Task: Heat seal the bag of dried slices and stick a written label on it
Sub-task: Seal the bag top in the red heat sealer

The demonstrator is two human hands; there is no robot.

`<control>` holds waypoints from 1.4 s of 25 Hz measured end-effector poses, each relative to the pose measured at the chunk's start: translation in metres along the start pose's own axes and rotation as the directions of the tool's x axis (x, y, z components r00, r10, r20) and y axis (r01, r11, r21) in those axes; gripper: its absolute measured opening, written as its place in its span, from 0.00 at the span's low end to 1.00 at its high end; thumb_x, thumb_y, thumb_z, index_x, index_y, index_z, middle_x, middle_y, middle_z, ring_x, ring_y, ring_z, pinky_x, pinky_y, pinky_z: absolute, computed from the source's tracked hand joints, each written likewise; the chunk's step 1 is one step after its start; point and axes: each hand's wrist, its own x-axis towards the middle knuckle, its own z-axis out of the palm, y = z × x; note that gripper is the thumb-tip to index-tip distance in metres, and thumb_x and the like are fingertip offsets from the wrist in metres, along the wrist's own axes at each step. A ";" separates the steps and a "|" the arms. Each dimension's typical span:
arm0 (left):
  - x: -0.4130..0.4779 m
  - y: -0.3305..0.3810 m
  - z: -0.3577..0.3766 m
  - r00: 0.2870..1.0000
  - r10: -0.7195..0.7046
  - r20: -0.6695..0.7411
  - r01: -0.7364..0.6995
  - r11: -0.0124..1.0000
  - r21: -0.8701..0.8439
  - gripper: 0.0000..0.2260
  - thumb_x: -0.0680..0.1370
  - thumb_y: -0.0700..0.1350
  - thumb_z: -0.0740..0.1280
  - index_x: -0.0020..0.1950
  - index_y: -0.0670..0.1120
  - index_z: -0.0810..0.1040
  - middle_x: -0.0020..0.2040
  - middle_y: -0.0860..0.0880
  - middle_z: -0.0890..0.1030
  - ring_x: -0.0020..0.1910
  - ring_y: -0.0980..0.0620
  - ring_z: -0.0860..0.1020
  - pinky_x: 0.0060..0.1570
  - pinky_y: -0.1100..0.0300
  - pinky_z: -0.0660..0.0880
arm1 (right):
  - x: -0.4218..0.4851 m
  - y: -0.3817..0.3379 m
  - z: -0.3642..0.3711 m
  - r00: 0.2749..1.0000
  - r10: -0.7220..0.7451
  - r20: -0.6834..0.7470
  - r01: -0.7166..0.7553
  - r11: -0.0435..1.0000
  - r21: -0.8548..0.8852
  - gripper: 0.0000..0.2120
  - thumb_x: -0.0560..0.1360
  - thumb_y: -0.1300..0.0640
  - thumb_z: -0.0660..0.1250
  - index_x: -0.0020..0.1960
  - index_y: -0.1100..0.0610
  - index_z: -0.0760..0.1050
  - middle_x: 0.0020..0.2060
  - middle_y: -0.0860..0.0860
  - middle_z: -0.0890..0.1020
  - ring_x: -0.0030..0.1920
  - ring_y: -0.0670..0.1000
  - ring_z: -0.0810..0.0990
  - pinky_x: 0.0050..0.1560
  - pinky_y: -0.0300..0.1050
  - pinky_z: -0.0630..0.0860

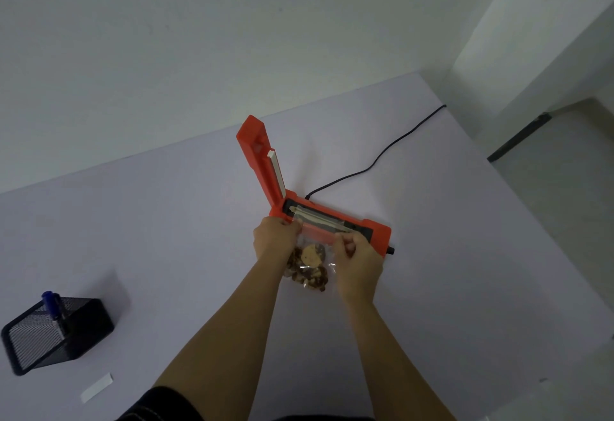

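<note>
An orange heat sealer (375,229) sits mid-table with its lid arm (262,161) raised upright. A clear bag of dried slices (312,266) lies in front of it, its open top edge laid across the sealing strip. My left hand (274,238) pinches the bag's top left corner. My right hand (357,258) pinches the top right corner. A white label strip (97,386) lies flat near the table's front left. A blue pen (53,307) stands in a black mesh holder.
The black mesh pen holder (56,334) stands at the left of the table. The sealer's black power cord (378,158) runs back right toward the wall. The table's right edge (518,208) drops to the floor.
</note>
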 end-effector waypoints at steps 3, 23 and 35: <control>0.000 0.000 0.001 1.000 0.011 0.004 -0.011 1.000 0.002 0.09 0.74 0.49 0.68 0.41 0.44 0.79 0.35 0.49 0.79 0.31 0.55 0.75 0.28 0.64 0.70 | -0.004 0.006 0.000 0.995 -0.100 -0.025 0.100 0.995 0.016 0.06 0.75 0.61 0.67 0.39 0.61 0.78 0.27 0.46 0.75 0.27 0.39 0.72 0.31 0.25 0.69; 0.000 -0.003 0.000 1.000 0.027 0.007 -0.027 0.999 -0.021 0.13 0.75 0.51 0.68 0.41 0.41 0.80 0.34 0.49 0.78 0.31 0.53 0.75 0.31 0.63 0.73 | 0.009 -0.005 0.002 0.941 -0.338 0.027 0.339 0.940 -0.040 0.04 0.73 0.60 0.69 0.41 0.60 0.80 0.34 0.51 0.81 0.34 0.43 0.75 0.35 0.23 0.66; -0.005 -0.011 -0.002 1.000 0.013 0.017 -0.010 0.989 -0.144 0.10 0.74 0.48 0.65 0.37 0.44 0.79 0.34 0.49 0.79 0.37 0.50 0.77 0.36 0.62 0.75 | 0.005 0.000 0.001 0.932 -0.357 0.056 0.358 0.934 -0.004 0.03 0.73 0.61 0.69 0.42 0.60 0.79 0.34 0.52 0.82 0.34 0.45 0.77 0.36 0.29 0.70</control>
